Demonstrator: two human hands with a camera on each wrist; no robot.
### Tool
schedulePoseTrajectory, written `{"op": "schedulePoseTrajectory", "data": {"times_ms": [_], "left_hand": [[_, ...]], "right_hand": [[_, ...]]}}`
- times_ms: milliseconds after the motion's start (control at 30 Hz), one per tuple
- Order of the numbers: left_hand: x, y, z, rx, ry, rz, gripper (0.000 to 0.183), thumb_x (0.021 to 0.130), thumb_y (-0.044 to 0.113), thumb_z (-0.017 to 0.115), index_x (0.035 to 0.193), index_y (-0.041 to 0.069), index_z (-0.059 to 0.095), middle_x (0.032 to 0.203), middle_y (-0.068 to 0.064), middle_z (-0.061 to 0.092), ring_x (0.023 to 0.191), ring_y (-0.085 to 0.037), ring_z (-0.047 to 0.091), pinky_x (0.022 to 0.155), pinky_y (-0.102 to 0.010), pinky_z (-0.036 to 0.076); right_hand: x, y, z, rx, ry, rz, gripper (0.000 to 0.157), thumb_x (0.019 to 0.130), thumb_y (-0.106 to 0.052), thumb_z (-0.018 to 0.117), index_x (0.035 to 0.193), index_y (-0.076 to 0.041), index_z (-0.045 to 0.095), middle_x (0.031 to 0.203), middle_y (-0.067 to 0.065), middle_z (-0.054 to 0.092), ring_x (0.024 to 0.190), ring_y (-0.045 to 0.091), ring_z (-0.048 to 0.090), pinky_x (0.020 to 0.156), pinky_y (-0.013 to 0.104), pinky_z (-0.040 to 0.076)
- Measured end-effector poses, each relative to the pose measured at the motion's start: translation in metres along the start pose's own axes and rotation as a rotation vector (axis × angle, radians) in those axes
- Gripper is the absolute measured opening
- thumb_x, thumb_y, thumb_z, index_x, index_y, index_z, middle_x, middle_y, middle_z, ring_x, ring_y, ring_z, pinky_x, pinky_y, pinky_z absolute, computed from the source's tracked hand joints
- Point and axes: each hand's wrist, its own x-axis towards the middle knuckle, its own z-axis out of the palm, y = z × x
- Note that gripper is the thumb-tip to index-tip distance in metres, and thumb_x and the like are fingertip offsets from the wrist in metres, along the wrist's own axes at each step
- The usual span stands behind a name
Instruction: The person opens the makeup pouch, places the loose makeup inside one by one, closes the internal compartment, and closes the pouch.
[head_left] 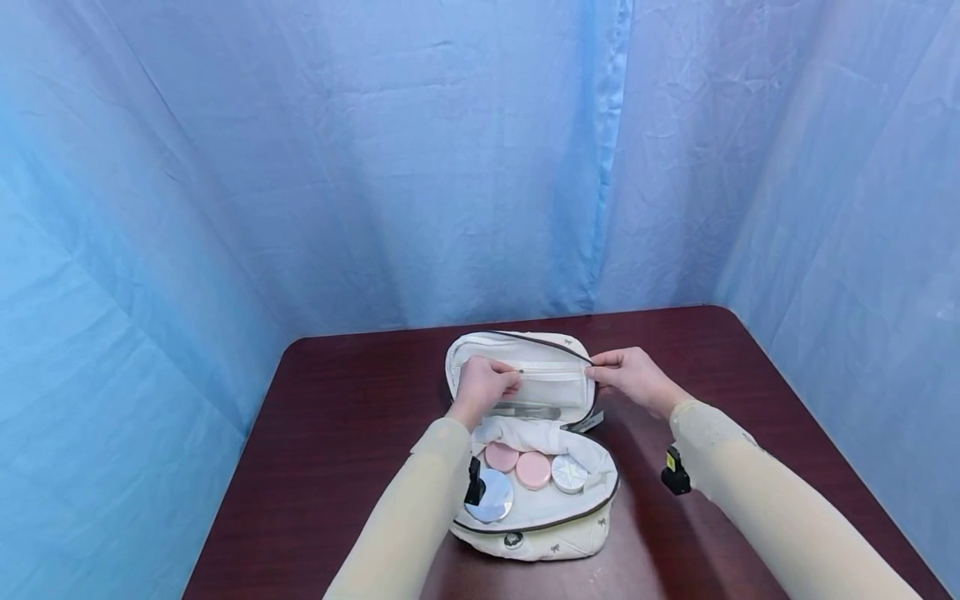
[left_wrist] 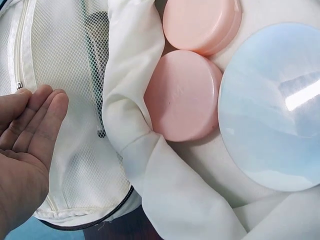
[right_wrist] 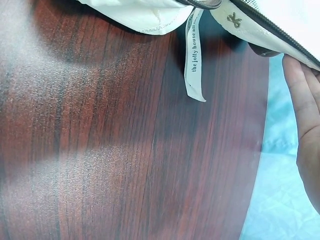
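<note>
A cream cosmetic bag (head_left: 547, 546) lies unzipped on the table, its lid (head_left: 558, 342) tipped back. My left hand (head_left: 482, 387) pinches the zipper pull (left_wrist: 20, 86) of the mesh pocket (left_wrist: 75, 165) inside that lid. Through the mesh shows a slim, brush-like item (left_wrist: 97, 75). My right hand (head_left: 636, 379) grips the lid's right edge between thumb and fingers; in the right wrist view, part of this hand is cut off. Inside the bag's body are two pink round cases (head_left: 533, 471), a white patterned round case (head_left: 569, 473) and a larger pale-blue disc (head_left: 491, 497).
The dark red wood-grain table (head_left: 352, 433) has rounded far corners. Blue curtains (head_left: 480, 167) hang behind it and along both sides. A printed fabric tag (right_wrist: 194, 60) sticks out from the bag's side. Small black cameras (head_left: 676, 473) are worn at the wrists.
</note>
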Motion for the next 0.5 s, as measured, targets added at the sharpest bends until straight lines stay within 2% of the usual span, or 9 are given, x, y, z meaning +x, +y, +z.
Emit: {"op": "schedulePoseTrajectory", "data": {"times_ms": [267,500], "left_hand": [[0.0,-0.004,-0.008,0.02,0.012,0.003,0.013,0.091,0.003,0.068,0.092,-0.001,0.081,0.088,-0.017,0.076,0.086,-0.03,0.076,0.079,-0.041,0.062],[0.002,-0.007,-0.016,0.069,0.033,-0.01,0.014,0.087,0.002,0.067,0.087,0.001,0.081,0.084,-0.016,0.076,0.08,-0.025,0.073,0.074,-0.035,0.061]], "right_hand": [[0.0,-0.001,0.0,0.006,0.005,0.003,0.041,0.097,-0.018,0.07,0.128,0.009,0.065,0.113,0.018,0.074,0.09,0.017,0.073,0.095,0.06,0.053],[0.0,0.0,0.0,0.008,0.004,-0.001,0.041,0.098,-0.017,0.07,0.128,0.009,0.065,0.112,0.018,0.074,0.09,0.016,0.073,0.093,0.057,0.055]]}}
